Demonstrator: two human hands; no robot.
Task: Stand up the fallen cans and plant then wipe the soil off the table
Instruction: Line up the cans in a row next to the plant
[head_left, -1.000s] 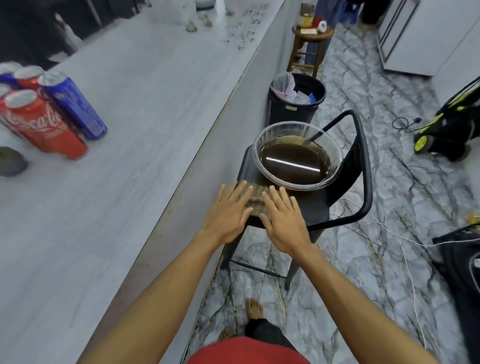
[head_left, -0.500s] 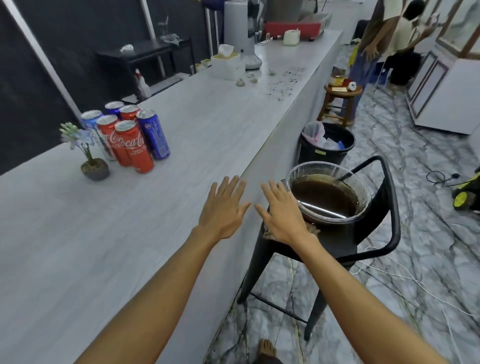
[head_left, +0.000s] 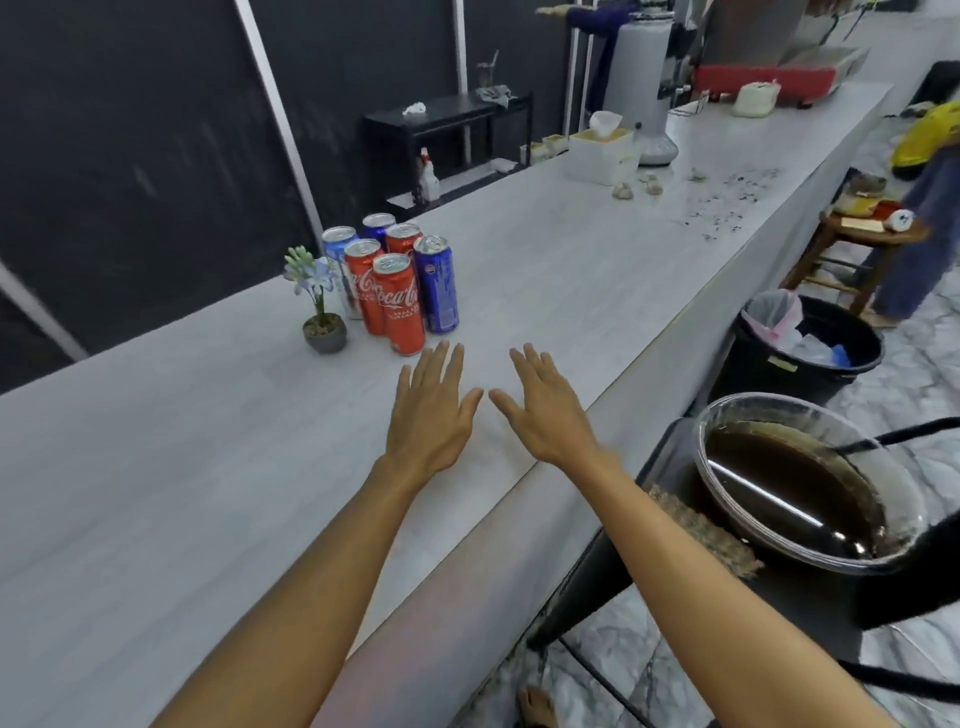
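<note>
Red and blue cans (head_left: 395, 280) stand upright beside the plant (head_left: 323, 317) near the bench's (head_left: 156, 467) back edge, just ahead of the left hand (head_left: 431, 415) and farther from the right hand (head_left: 545, 415); both hands are spread flat, holding nothing.

Left hand (head_left: 431, 410) and right hand (head_left: 550, 415), fingers spread, over table (head_left: 545, 291) near its front edge; narrow gap between thumbs. Ahead of left hand: cans (head_left: 395, 291), six upright, packed tight, front red one just past the fingertips, blocks a straight reach. Plant (head_left: 322, 317) just left of cans, slim gap between. Right of cans: wide bare strip running back to box (head_left: 602, 156) and scattered specks (head_left: 727, 202). Off the edge, right: bowl (head_left: 810, 397) of dark liquid on chair (head_left: 582, 592), close by right forearm; bin (head_left: 769, 374) beyond
</note>
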